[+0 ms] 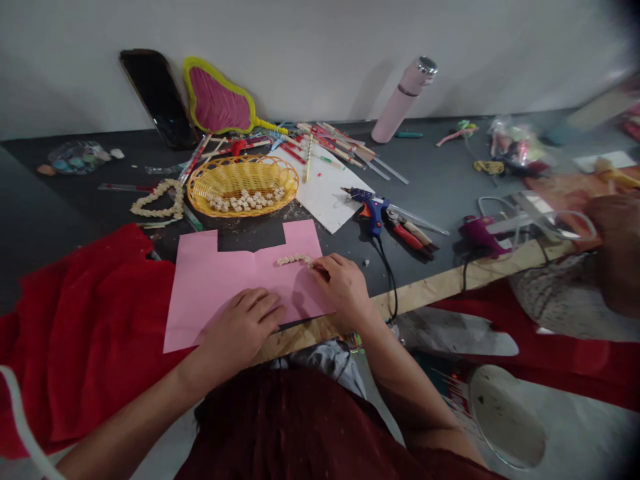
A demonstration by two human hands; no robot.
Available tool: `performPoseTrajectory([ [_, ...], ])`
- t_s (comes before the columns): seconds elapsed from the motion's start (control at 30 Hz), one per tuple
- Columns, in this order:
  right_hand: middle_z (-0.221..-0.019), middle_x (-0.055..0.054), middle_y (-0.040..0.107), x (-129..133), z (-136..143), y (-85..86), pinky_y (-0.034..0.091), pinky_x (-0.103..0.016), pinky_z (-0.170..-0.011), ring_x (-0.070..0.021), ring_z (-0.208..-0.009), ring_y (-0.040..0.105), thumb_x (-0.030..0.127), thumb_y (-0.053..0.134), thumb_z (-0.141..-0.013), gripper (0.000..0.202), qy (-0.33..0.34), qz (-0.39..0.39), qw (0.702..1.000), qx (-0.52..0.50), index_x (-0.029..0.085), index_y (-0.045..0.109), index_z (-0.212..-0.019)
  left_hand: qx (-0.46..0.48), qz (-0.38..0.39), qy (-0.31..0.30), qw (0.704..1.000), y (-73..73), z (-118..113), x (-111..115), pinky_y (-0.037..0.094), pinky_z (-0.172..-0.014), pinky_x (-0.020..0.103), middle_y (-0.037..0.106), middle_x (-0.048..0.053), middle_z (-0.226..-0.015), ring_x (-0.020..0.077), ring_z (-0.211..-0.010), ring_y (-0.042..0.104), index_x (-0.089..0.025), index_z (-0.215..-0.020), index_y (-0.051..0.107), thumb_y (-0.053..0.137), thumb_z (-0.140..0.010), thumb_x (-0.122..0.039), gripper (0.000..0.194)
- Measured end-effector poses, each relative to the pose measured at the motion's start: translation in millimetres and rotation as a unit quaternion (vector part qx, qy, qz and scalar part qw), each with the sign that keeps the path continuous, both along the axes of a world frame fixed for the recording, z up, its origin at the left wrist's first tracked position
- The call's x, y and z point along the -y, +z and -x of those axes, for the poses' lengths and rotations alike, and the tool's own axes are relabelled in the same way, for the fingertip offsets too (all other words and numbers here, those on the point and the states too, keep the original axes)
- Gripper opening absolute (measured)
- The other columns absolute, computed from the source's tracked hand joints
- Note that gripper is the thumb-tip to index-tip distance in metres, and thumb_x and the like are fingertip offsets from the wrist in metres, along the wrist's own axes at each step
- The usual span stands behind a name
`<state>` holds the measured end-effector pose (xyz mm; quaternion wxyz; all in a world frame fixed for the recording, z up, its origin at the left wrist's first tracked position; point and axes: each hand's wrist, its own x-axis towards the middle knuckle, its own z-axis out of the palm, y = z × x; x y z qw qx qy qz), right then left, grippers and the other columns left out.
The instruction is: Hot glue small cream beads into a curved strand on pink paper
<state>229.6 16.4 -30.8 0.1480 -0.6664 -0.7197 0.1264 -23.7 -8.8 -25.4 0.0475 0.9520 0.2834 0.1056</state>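
Observation:
A pink paper (200,287) with a notch in its far edge lies at the table's front. On its right half is a short curved row of small beige pieces (290,259). My right hand (343,283) is pinched at the right end of that row; what its fingertips hold is too small to make out. My left hand (245,323) rests on the paper's lower middle, fingers lying flat and holding nothing. Behind the paper, a yellow woven basket (243,173) contains several beige cubes (247,200). A heart-shaped ring of beige pieces (159,201) lies left of the basket.
A blue glue gun (373,210) and red-handled pliers (410,235) lie right of the paper. Behind stand a phone (157,97) and a pink bottle (403,100). Red cloth (100,333) covers the left front. Another person's hand (617,220) is at the far right.

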Motion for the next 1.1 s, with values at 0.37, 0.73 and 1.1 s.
performPoseTrajectory([
  [0.37, -0.100, -0.006, 0.077, 0.6, -0.6, 0.0, 0.045, -0.031, -0.079, -0.0214, -0.095, 0.071, 0.029, 0.061, -0.100, 0.015, 0.000, -0.005, 1.000, -0.002, 0.023, 0.075, -0.099, -0.004, -0.017, -0.009, 1.000, 0.2, -0.9, -0.2, 0.056, -0.098, 0.048, 0.069, 0.013, -0.124, 0.0285, -0.113, 0.061, -0.016, -0.122, 0.065, 0.059, -0.094, -0.015, 0.029],
  [0.73, -0.101, -0.006, 0.076, 5.6, -10.5, -1.5, 0.048, -0.030, -0.083, -0.0208, -0.092, 0.069, 0.027, 0.058, -0.101, 0.018, 0.036, -0.028, 0.999, 0.016, 0.021, 0.074, -0.100, 0.005, -0.056, -0.023, 0.998, 7.7, -2.4, -3.3, 0.058, -0.094, 0.044, 0.072, 0.012, -0.117, 0.0278, -0.110, 0.063, -0.015, -0.120, 0.068, 0.055, -0.094, -0.013, 0.029],
  [1.1, -0.103, -0.007, 0.076, -57.7, -41.0, 34.0, 0.043, -0.028, -0.074, -0.0212, -0.097, 0.069, 0.030, 0.054, -0.102, 0.021, 0.007, -0.022, 0.997, 0.074, 0.021, 0.073, -0.101, 0.003, -0.038, -0.007, 0.999, 11.4, 11.7, -1.0, 0.058, -0.095, 0.044, 0.072, 0.013, -0.116, 0.0269, -0.108, 0.064, -0.016, -0.115, 0.070, 0.055, -0.086, -0.002, 0.036],
])
